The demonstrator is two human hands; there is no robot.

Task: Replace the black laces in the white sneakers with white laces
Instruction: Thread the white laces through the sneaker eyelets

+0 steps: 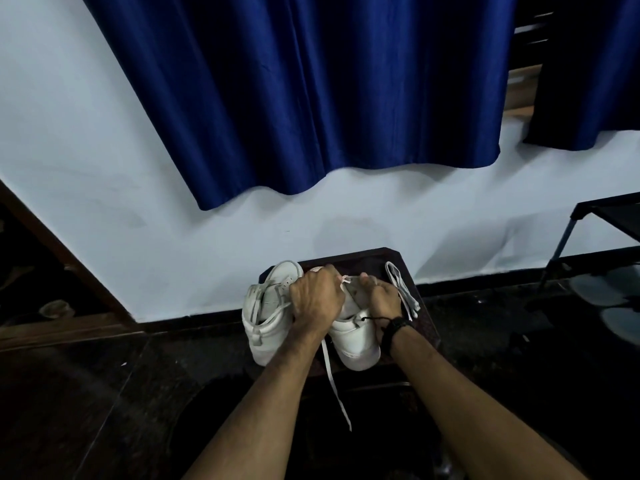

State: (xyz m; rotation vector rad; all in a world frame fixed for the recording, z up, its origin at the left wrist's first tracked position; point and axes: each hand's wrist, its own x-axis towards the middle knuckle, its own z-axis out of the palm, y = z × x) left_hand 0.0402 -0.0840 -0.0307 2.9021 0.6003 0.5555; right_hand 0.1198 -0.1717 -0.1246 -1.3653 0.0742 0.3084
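Two white sneakers stand side by side on a small dark stool [420, 308]. The left sneaker [268, 306] carries a white lace across its eyelets. The right sneaker [356, 341] is under both my hands. My left hand [317, 297] pinches a white lace [334, 382] at the shoe's upper eyelets, its tip showing between my fingers. The lace's free end hangs down over the stool's front edge. My right hand [381, 297] grips the right side of the same sneaker near the tongue. A black cord lies at my right wrist.
A folded bundle of white lace [401, 289] lies on the stool's right side. Behind it are a pale wall and a blue curtain [311, 98]. A black metal rack [606, 244] stands at the right. The floor is dark stone.
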